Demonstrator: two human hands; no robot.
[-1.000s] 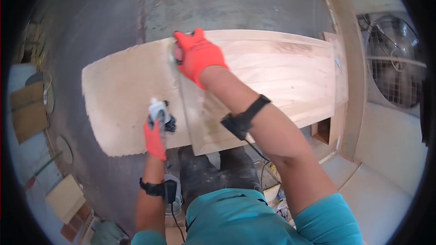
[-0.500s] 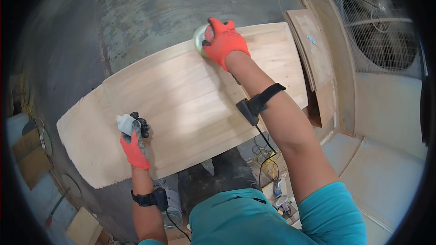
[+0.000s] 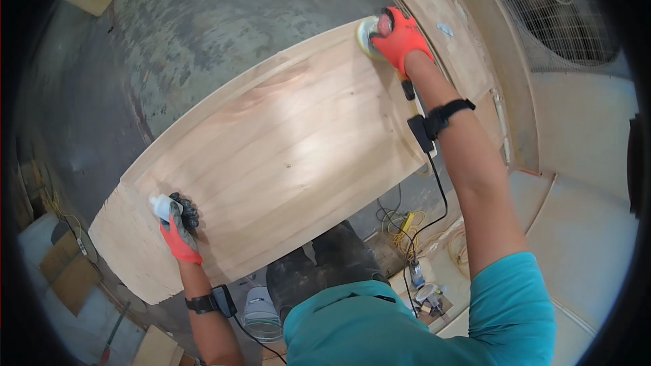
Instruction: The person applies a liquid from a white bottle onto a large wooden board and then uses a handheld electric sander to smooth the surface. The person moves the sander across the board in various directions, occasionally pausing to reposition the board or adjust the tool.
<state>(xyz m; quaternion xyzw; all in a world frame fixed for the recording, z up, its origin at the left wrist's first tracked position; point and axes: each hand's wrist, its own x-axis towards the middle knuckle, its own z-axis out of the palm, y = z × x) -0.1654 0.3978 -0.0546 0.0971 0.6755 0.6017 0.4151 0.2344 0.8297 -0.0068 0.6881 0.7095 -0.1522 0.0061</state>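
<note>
1. In the foreground, a teal shirt (image 3: 366, 329) and dark trousers (image 3: 325, 252) are seen from above, with the trousers set close against the panel's near edge.

2. Beside the left forearm, a clear bucket (image 3: 262, 317) is placed below the panel; to the right of the legs, a coiled yellow cord (image 3: 405, 229) is shown.

3. The left hand (image 3: 178, 232), gloved in red and black, is held over the panel's left end, its forearm raised nearly straight from the lower edge. A white bottle (image 3: 161, 207) is clamped between thumb and curled fingers, its nozzle turned left. Whether the panel is touched cannot be told.

4. The pale wooden panel (image 3: 291, 156) is stretched slantwise between the hands, its right end set higher in view. A broad, open run of wood is left between them. At its left end, a ragged-edged board (image 3: 122, 251) is exposed.

5. The right arm is extended far forward, elbow only slightly bent. A round tool (image 3: 367, 37) is gripped by the right hand (image 3: 405, 38), fingers closed about its reddish top, at the panel's far right corner.

6. Just beyond that corner, sideways room is narrowed by stacked boards (image 3: 444, 27); past the long far edge, grey floor (image 3: 217, 27) is spread widely.

7. Farthest right, a caged fan (image 3: 556, 20) is mounted in the wall.
</note>
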